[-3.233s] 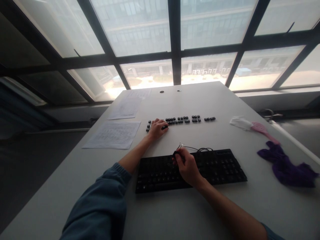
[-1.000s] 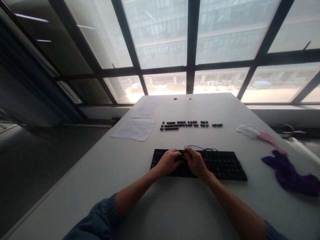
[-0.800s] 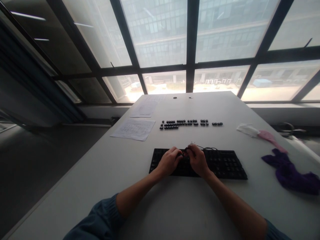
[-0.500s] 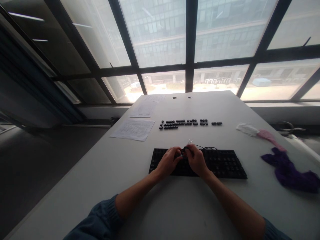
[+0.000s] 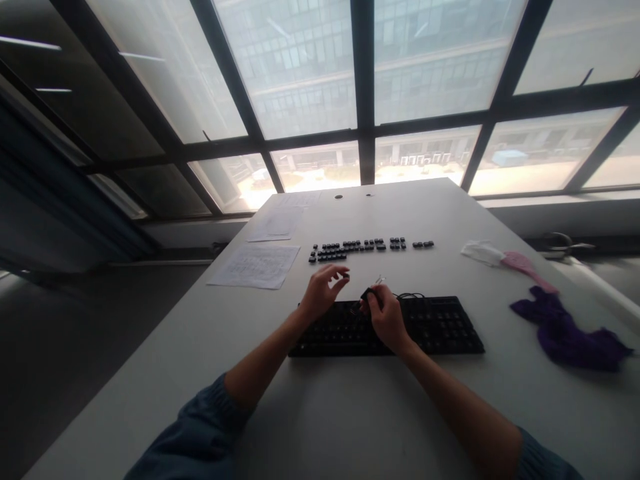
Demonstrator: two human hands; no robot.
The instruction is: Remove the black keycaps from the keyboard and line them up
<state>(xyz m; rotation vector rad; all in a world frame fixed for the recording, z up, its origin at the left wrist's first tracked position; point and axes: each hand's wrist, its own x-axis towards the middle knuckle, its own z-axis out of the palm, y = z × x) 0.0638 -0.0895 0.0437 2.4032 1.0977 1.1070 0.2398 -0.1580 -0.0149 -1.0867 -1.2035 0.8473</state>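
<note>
A black keyboard (image 5: 440, 327) lies on the white table (image 5: 350, 413) in front of me. My left hand (image 5: 323, 293) is raised above the keyboard's far left part and pinches a small black keycap (image 5: 346, 273) between its fingertips. My right hand (image 5: 385, 317) is closed on a small black wire keycap puller (image 5: 367, 297) just above the keys. Beyond the keyboard, several loose black keycaps (image 5: 367, 245) lie in rows on the table.
Printed sheets (image 5: 255, 265) lie at the left, with more paper (image 5: 277, 223) behind them. A white cloth (image 5: 480, 251), a pink brush (image 5: 527, 268) and a purple cloth (image 5: 570, 330) lie at the right. Large windows stand beyond the table's far edge.
My left hand has lifted off the keyboard, up and away toward the keycap rows, with a keycap in its fingertips. My right hand stays over the keys with the puller.
</note>
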